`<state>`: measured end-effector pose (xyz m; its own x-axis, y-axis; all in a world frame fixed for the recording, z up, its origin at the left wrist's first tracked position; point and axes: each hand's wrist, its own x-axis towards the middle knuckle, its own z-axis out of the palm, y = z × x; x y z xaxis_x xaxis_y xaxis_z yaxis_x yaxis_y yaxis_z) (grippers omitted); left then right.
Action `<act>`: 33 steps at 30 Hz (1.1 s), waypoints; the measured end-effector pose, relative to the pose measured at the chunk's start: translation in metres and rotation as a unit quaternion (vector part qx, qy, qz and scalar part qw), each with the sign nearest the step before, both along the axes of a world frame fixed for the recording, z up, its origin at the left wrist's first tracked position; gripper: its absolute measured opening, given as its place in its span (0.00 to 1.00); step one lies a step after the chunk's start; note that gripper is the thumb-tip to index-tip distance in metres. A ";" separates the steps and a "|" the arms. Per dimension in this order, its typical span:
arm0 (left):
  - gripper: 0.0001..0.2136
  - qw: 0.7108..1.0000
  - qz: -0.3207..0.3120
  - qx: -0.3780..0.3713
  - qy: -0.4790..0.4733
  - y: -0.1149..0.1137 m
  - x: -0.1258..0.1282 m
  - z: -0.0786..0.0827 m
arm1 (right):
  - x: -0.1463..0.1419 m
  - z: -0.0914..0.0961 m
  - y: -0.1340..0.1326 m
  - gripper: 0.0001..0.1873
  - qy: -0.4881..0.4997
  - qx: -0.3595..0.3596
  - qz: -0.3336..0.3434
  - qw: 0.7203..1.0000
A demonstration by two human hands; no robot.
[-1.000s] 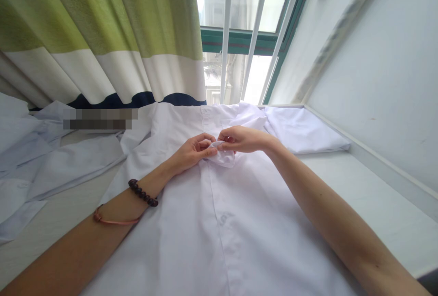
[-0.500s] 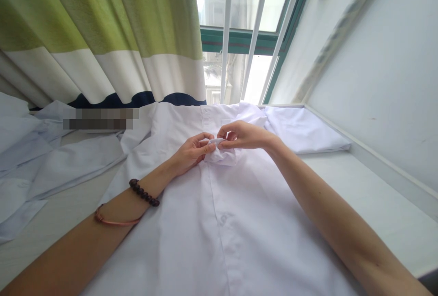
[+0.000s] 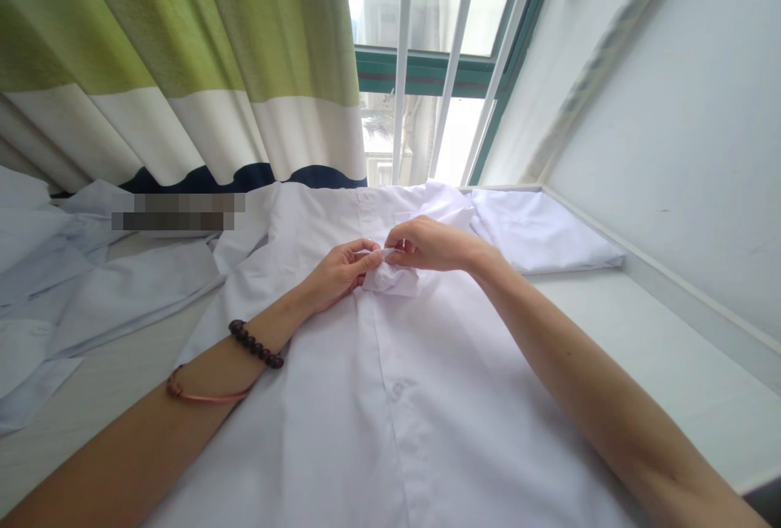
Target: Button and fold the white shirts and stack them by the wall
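A white buttoned garment (image 3: 329, 398), like a shirt or coat, lies spread out in front of me with its button front running down the middle. My left hand (image 3: 342, 272) pinches a raised fold of its front between thumb and fingers. From the right, my right hand (image 3: 427, 243) grips the same gathered cloth (image 3: 394, 276), fingertips close to those of the left. Any button between the fingers is hidden. Lower on the front, one button (image 3: 398, 390) shows. Dark beads (image 3: 256, 345) and a reddish bangle (image 3: 207, 398) circle my left wrist and forearm.
More white clothes (image 3: 134, 292) lie loosely at the left. A folded white cloth (image 3: 543, 231) rests at the back right, beside the raised edge (image 3: 671, 308) of the pale surface. Behind are a green and cream curtain (image 3: 183, 64) and white window bars (image 3: 451, 72).
My right hand's fingers have curled in a little and moved slightly left at the fold. Both hands stay on the same spot of the garment.
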<state>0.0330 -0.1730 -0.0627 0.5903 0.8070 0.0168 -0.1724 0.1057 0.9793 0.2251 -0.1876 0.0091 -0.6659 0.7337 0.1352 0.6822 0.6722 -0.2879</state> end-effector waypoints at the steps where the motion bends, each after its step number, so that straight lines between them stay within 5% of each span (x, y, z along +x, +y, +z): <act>1: 0.14 1.000 0.000 0.010 0.002 0.000 0.000 -0.001 | 0.001 0.000 0.000 0.10 0.005 -0.007 0.000 1.000; 12: 0.13 0.986 0.049 0.132 0.087 0.002 -0.001 -0.003 | 0.000 -0.005 0.003 0.11 0.010 -0.014 -0.027 0.999; 20: 0.12 0.986 0.053 0.131 0.083 0.002 -0.003 0.001 | 0.000 -0.001 -0.002 0.09 -0.022 0.009 -0.023 0.999; 30: 0.10 0.939 0.120 0.306 0.101 0.006 -0.001 -0.005 | -0.005 -0.013 0.003 0.09 -0.080 0.030 -0.059 0.995; 33: 0.10 0.944 0.108 0.290 0.118 0.002 0.001 -0.001 | -0.005 -0.016 0.003 0.08 -0.104 0.034 -0.062 0.992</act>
